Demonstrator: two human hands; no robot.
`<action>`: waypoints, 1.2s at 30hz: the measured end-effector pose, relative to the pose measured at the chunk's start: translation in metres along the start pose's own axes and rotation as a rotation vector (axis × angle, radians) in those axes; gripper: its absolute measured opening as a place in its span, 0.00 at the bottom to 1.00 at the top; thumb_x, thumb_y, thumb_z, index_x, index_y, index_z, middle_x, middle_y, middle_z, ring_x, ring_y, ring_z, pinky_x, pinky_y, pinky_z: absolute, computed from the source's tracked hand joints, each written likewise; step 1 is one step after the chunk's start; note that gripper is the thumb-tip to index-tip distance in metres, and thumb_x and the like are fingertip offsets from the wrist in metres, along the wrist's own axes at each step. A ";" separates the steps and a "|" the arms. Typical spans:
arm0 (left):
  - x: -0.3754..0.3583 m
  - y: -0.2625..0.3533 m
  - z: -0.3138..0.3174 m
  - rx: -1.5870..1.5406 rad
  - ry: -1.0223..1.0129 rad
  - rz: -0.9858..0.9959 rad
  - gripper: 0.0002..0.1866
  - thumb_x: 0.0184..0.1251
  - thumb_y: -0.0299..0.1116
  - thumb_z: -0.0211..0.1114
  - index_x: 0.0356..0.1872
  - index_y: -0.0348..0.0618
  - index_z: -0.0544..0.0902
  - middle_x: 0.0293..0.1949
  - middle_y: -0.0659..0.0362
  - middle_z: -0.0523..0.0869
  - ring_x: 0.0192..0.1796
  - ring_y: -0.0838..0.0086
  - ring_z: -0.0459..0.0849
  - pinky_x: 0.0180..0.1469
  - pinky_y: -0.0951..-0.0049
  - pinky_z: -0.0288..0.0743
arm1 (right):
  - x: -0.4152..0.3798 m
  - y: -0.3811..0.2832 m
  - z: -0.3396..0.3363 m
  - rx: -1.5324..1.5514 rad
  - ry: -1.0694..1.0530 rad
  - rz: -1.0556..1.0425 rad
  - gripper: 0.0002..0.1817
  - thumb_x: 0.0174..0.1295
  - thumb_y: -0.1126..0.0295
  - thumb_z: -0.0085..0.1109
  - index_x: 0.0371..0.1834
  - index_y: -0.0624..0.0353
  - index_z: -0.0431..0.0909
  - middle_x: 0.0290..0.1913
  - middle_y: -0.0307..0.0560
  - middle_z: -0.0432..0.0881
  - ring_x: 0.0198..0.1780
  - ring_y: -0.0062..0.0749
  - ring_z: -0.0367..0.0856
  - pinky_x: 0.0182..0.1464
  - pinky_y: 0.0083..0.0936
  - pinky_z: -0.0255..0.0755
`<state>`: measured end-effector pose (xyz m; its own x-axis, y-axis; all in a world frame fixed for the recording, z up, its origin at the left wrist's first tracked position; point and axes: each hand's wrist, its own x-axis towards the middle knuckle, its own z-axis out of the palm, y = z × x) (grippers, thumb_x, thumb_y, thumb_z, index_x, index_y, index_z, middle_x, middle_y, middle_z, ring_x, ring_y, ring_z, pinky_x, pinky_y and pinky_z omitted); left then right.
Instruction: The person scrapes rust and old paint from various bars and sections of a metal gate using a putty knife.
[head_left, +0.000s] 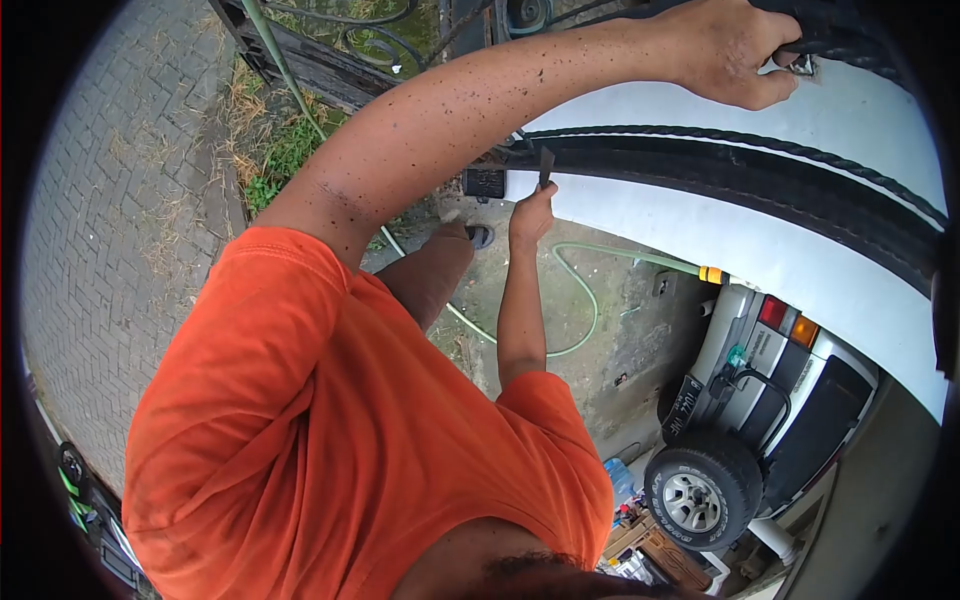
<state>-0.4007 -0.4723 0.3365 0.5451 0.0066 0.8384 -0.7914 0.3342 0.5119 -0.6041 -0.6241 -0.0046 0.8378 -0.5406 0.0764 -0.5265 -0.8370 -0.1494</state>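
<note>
My left hand [735,55] reaches across the top of the view, its fingers curled beside a black twisted metal bar [850,48]; what they hold is too hidden to name. Dark specks cover that forearm. Lower down, my right hand [532,215] is closed around a flat, dark blade-like tool [546,168], which points up toward the black rail [700,165]. Another twisted bar [760,145] runs along this rail. White surfaces [640,205] lie on both sides of the rail.
A green hose [597,310] loops over the concrete floor [520,285]. Behind the white surface stands a vehicle [765,350] with a spare wheel [700,500]. Black ironwork [325,80] is at upper left, beside grass and brick paving [120,200]. A sandaled foot [480,237] shows below the rail.
</note>
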 end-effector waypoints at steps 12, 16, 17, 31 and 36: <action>0.003 0.003 -0.002 0.009 0.038 0.053 0.09 0.57 0.26 0.62 0.30 0.30 0.72 0.20 0.37 0.78 0.30 0.42 0.84 0.30 0.54 0.75 | -0.008 0.006 -0.016 0.177 0.254 0.006 0.10 0.73 0.67 0.45 0.52 0.59 0.61 0.34 0.66 0.83 0.38 0.67 0.82 0.37 0.56 0.71; 0.003 0.006 -0.007 -0.060 -0.019 -0.024 0.09 0.56 0.26 0.62 0.30 0.31 0.72 0.20 0.38 0.79 0.29 0.43 0.84 0.30 0.54 0.75 | -0.003 -0.003 -0.039 0.071 0.005 0.020 0.09 0.73 0.68 0.44 0.50 0.59 0.62 0.33 0.68 0.83 0.37 0.66 0.82 0.36 0.56 0.71; 0.008 0.000 -0.008 -0.046 -0.014 -0.008 0.09 0.56 0.26 0.62 0.30 0.31 0.72 0.20 0.38 0.79 0.29 0.43 0.84 0.30 0.54 0.75 | 0.008 -0.009 -0.034 0.079 0.014 0.002 0.09 0.73 0.68 0.44 0.50 0.59 0.62 0.33 0.68 0.83 0.37 0.66 0.82 0.36 0.56 0.71; 0.008 -0.003 0.000 0.041 0.002 0.018 0.08 0.58 0.27 0.61 0.28 0.34 0.72 0.20 0.40 0.78 0.28 0.45 0.83 0.29 0.55 0.72 | -0.007 -0.044 -0.022 0.210 -0.026 0.130 0.11 0.67 0.73 0.49 0.48 0.65 0.62 0.31 0.73 0.81 0.37 0.71 0.80 0.37 0.56 0.73; 0.003 0.006 -0.002 0.085 -0.082 -0.127 0.07 0.59 0.27 0.61 0.34 0.35 0.74 0.25 0.41 0.78 0.32 0.46 0.83 0.33 0.54 0.73 | -0.013 -0.067 -0.151 0.417 0.375 0.095 0.10 0.68 0.74 0.49 0.48 0.65 0.62 0.27 0.69 0.80 0.32 0.70 0.79 0.32 0.56 0.69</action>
<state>-0.4036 -0.4681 0.3420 0.6206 -0.1089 0.7765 -0.7399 0.2465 0.6259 -0.6011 -0.5737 0.1532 0.6408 -0.6685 0.3775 -0.4310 -0.7202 -0.5437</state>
